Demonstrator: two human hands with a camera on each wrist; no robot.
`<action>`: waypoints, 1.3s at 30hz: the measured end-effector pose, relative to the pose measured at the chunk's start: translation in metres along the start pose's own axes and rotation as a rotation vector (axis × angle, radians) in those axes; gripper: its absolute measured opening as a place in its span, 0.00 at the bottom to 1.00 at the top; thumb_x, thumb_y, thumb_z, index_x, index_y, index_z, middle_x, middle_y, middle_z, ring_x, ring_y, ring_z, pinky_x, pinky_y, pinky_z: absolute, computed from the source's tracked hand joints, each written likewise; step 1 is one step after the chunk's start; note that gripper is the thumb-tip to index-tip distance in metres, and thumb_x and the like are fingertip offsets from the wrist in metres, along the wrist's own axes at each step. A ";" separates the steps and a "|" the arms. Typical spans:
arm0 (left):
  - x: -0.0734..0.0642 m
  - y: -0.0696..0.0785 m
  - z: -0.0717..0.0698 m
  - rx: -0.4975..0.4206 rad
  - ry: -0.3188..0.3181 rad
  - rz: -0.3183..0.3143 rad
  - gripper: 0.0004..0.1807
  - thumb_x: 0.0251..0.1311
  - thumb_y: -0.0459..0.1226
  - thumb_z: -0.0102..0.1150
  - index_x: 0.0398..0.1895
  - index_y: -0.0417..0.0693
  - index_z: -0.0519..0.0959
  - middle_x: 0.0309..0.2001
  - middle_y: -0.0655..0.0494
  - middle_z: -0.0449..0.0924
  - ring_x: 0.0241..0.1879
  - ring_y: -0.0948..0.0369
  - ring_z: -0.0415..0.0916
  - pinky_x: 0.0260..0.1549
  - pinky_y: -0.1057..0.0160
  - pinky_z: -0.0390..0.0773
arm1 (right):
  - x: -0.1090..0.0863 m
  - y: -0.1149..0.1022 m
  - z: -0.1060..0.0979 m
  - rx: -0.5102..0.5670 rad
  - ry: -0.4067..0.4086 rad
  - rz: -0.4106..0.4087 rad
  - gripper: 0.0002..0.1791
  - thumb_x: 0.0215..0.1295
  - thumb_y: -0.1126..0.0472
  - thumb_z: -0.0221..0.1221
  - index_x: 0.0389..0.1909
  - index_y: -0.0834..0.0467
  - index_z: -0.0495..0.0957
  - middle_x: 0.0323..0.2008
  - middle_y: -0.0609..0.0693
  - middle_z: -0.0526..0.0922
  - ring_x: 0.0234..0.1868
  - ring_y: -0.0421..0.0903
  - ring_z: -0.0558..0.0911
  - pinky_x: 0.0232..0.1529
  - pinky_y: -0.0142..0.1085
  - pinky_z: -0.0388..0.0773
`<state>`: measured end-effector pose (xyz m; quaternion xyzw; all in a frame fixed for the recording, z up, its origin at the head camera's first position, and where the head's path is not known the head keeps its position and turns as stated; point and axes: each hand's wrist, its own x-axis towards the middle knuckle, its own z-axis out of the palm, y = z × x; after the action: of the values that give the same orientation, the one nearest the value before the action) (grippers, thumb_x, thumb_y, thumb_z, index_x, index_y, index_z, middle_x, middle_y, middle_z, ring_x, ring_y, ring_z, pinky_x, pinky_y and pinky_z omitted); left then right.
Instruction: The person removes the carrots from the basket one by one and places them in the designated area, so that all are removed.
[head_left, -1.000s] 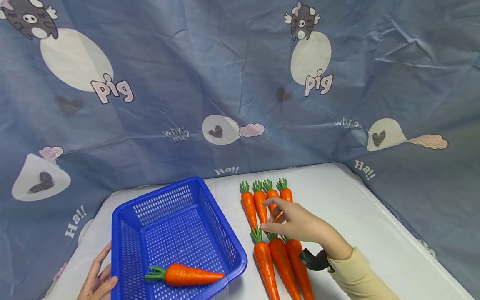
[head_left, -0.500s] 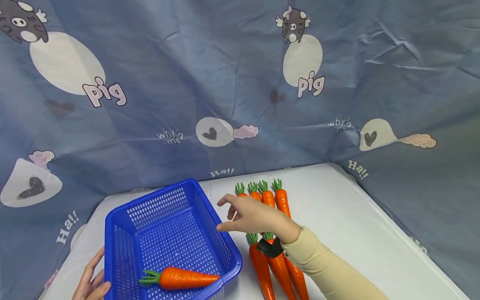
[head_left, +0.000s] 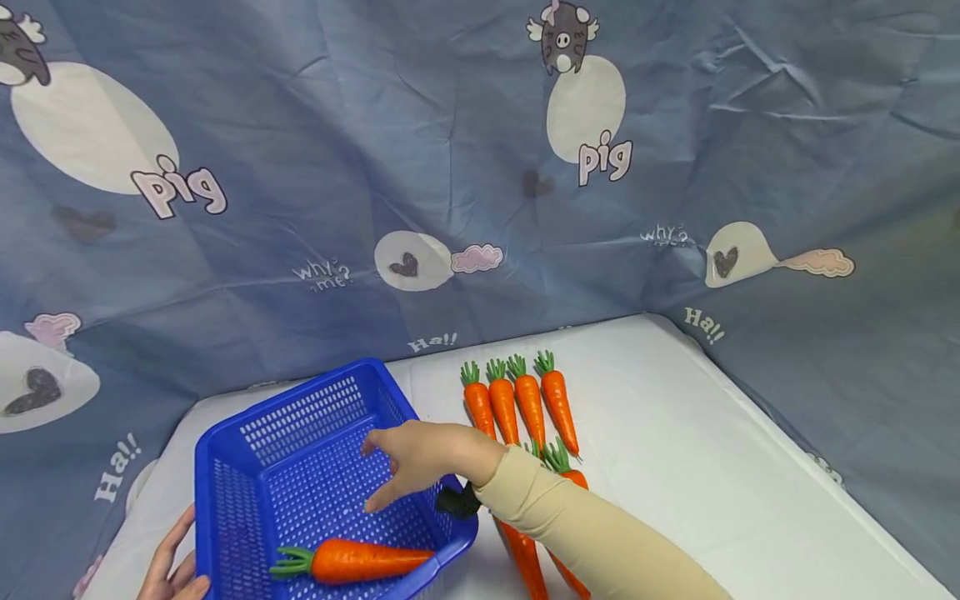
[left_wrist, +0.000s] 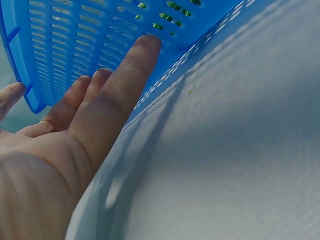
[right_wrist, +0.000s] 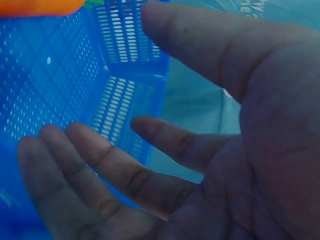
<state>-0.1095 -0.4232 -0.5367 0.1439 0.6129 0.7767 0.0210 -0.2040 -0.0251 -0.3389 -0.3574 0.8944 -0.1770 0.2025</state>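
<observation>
An orange carrot [head_left: 360, 561] with green stalks lies across the near end of the blue plastic basket [head_left: 300, 471]. My left hand [head_left: 172, 568] rests against the basket's outer left side. In the left wrist view, its straight fingers [left_wrist: 120, 85] touch the slotted wall. Over the basket reaches my right hand [head_left: 429, 457], its fingers spread and holding nothing. The right wrist view has this hand [right_wrist: 210, 175] with the basket floor [right_wrist: 50, 90] beyond it. Several more carrots [head_left: 558, 400] lie in two rows right of the basket; my right forearm covers part of the nearer row.
A white cloth [head_left: 675, 467] covers the table beneath the basket and carrots. Behind it hangs a blue patterned curtain [head_left: 480, 192], which also runs down both sides.
My right hand has moved left from above the carrots to over the basket, empty throughout. My left hand has stayed at the basket. The head view has shifted slightly.
</observation>
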 end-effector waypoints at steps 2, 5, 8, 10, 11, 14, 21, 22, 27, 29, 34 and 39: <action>0.000 0.000 0.000 0.017 0.031 -0.007 0.43 0.79 0.23 0.36 0.80 0.83 0.53 0.60 0.78 0.84 0.52 0.64 0.88 0.39 0.55 0.90 | 0.008 -0.006 0.004 -0.029 -0.023 -0.001 0.37 0.66 0.40 0.73 0.72 0.46 0.74 0.59 0.45 0.87 0.50 0.37 0.84 0.57 0.33 0.84; -0.001 -0.002 -0.001 0.009 0.018 0.013 0.44 0.78 0.21 0.35 0.81 0.82 0.53 0.60 0.78 0.83 0.53 0.64 0.88 0.40 0.56 0.90 | 0.021 -0.013 0.011 -0.057 -0.056 0.014 0.37 0.66 0.40 0.73 0.73 0.45 0.75 0.66 0.42 0.84 0.45 0.38 0.86 0.49 0.31 0.85; 0.000 -0.003 -0.003 -0.009 -0.007 0.033 0.45 0.78 0.21 0.35 0.81 0.82 0.54 0.60 0.79 0.83 0.54 0.64 0.87 0.41 0.56 0.90 | 0.033 -0.019 0.018 -0.049 -0.096 0.060 0.38 0.65 0.41 0.74 0.74 0.42 0.74 0.65 0.40 0.83 0.33 0.38 0.82 0.34 0.30 0.83; -0.001 -0.004 -0.004 -0.020 -0.023 0.045 0.46 0.77 0.20 0.34 0.82 0.82 0.54 0.60 0.79 0.83 0.54 0.64 0.87 0.42 0.56 0.90 | 0.039 -0.023 0.023 -0.050 -0.119 0.091 0.38 0.64 0.41 0.75 0.74 0.40 0.74 0.64 0.38 0.83 0.31 0.39 0.81 0.28 0.31 0.82; -0.001 -0.004 -0.004 -0.019 -0.024 0.046 0.46 0.77 0.20 0.34 0.82 0.82 0.54 0.60 0.79 0.83 0.54 0.64 0.87 0.42 0.56 0.90 | 0.042 -0.025 0.025 -0.054 -0.124 0.102 0.38 0.63 0.41 0.75 0.74 0.39 0.74 0.64 0.37 0.83 0.33 0.38 0.80 0.28 0.31 0.82; -0.001 -0.004 -0.004 -0.019 -0.025 0.040 0.46 0.77 0.20 0.34 0.82 0.82 0.54 0.60 0.80 0.83 0.54 0.64 0.87 0.42 0.56 0.90 | 0.048 -0.030 0.033 -0.076 -0.139 0.124 0.38 0.61 0.41 0.77 0.72 0.38 0.76 0.65 0.35 0.82 0.41 0.37 0.82 0.31 0.32 0.83; 0.000 0.001 -0.002 -0.079 -0.125 0.043 0.45 0.78 0.21 0.30 0.82 0.84 0.53 0.65 0.74 0.82 0.58 0.63 0.86 0.47 0.56 0.90 | 0.059 -0.032 0.044 -0.107 -0.222 0.134 0.35 0.61 0.45 0.78 0.69 0.40 0.79 0.65 0.35 0.82 0.52 0.36 0.84 0.41 0.35 0.87; 0.000 0.002 -0.002 -0.086 -0.143 0.047 0.46 0.78 0.21 0.30 0.82 0.84 0.53 0.66 0.73 0.82 0.58 0.63 0.86 0.47 0.56 0.90 | 0.060 -0.032 0.045 -0.105 -0.238 0.137 0.34 0.61 0.46 0.78 0.69 0.40 0.79 0.64 0.35 0.82 0.52 0.36 0.84 0.43 0.34 0.87; 0.000 0.005 0.000 -0.086 -0.159 0.040 0.45 0.79 0.22 0.29 0.82 0.84 0.52 0.67 0.72 0.81 0.59 0.63 0.86 0.47 0.55 0.90 | 0.063 -0.031 0.049 -0.114 -0.293 0.145 0.32 0.60 0.49 0.79 0.66 0.42 0.80 0.60 0.34 0.84 0.51 0.35 0.82 0.54 0.32 0.84; 0.000 0.006 0.001 -0.072 -0.138 0.024 0.44 0.79 0.22 0.29 0.82 0.84 0.52 0.66 0.74 0.81 0.58 0.63 0.86 0.47 0.55 0.90 | 0.063 -0.031 0.051 -0.125 -0.298 0.145 0.33 0.59 0.50 0.79 0.66 0.41 0.81 0.60 0.34 0.84 0.53 0.34 0.81 0.58 0.31 0.82; -0.001 0.008 0.002 -0.051 -0.090 -0.027 0.42 0.81 0.25 0.31 0.80 0.86 0.50 0.64 0.76 0.81 0.56 0.63 0.87 0.45 0.54 0.90 | 0.062 -0.032 0.057 -0.128 -0.292 0.161 0.31 0.57 0.51 0.80 0.62 0.39 0.83 0.57 0.34 0.84 0.52 0.33 0.79 0.59 0.31 0.78; -0.001 0.009 0.003 -0.042 -0.081 -0.038 0.42 0.81 0.25 0.32 0.80 0.86 0.50 0.64 0.77 0.81 0.56 0.63 0.87 0.45 0.54 0.90 | 0.063 -0.033 0.059 -0.137 -0.306 0.159 0.27 0.57 0.51 0.79 0.59 0.39 0.84 0.52 0.34 0.85 0.48 0.34 0.78 0.55 0.30 0.79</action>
<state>-0.1065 -0.4229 -0.5282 0.1631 0.5976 0.7825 0.0636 -0.1983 -0.1022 -0.3892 -0.3215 0.8885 -0.0426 0.3247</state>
